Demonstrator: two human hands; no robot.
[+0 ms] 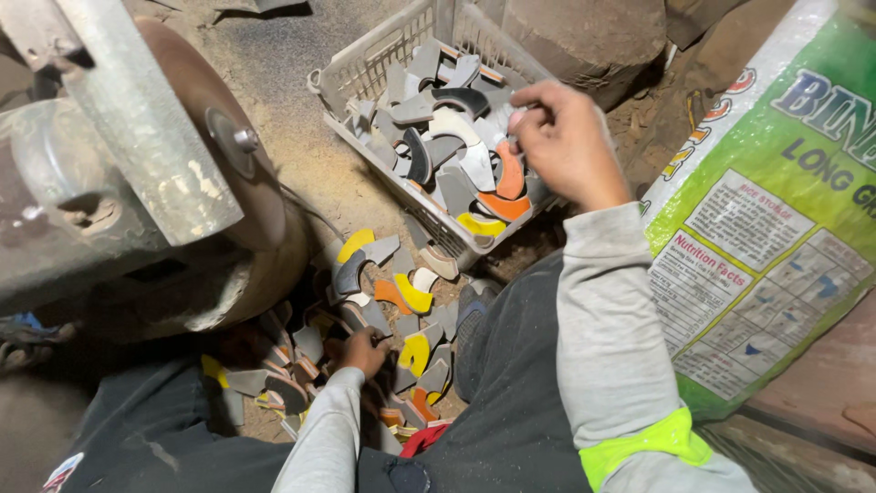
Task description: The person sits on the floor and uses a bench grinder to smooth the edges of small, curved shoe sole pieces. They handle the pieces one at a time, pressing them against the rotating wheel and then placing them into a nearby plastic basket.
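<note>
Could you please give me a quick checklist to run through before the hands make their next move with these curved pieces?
1. Right hand over the basket: ok, it hovers above the curved pieces inside.
2. Right hand's grip: cannot tell, the fingers are curled and hide any piece.
3. Left hand on the floor pile: ok, it rests among the pieces.
4. Left hand's grip: cannot tell.
5. Basket has room: ok, not heaped over the rim.
6. Hands apart from the grinding wheel: ok, both are away from it.
</note>
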